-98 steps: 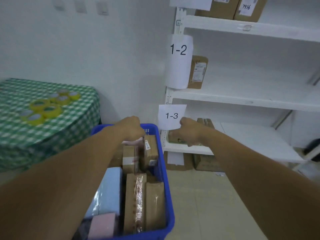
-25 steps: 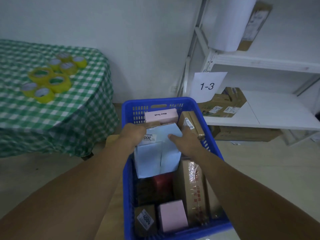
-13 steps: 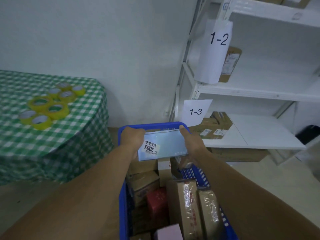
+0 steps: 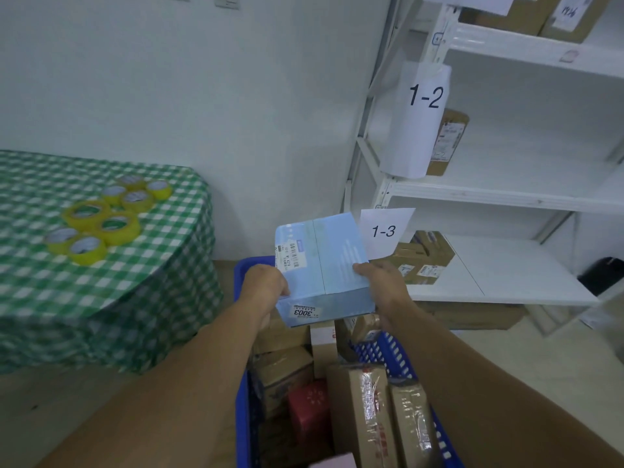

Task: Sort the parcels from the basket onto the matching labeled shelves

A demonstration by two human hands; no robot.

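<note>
A light blue box point(image 4: 324, 265) with a barcode sticker and a "3003" tag is held up above the blue basket point(image 4: 388, 352). My left hand point(image 4: 265, 285) grips its left edge and my right hand point(image 4: 383, 282) grips its right edge. The basket below holds several brown parcels point(image 4: 358, 410) and a red one point(image 4: 309, 407). To the right stands a white shelf unit point(image 4: 499, 194) with paper labels "1-2" point(image 4: 425, 96) and "1-3" point(image 4: 383, 231). Brown parcels point(image 4: 422, 261) lie on the 1-3 shelf, and one stands on the 1-2 shelf.
A table with a green checked cloth point(image 4: 101, 265) stands at the left and carries several yellow tape rolls point(image 4: 108, 217). More brown boxes point(image 4: 547, 11) sit on the top shelf. A flat cardboard box point(image 4: 472, 314) lies on the floor under the lowest shelf.
Both hands have lifted the light blue box out of the basket and tipped it up, so its broad face shows. The view has risen toward the shelves.
</note>
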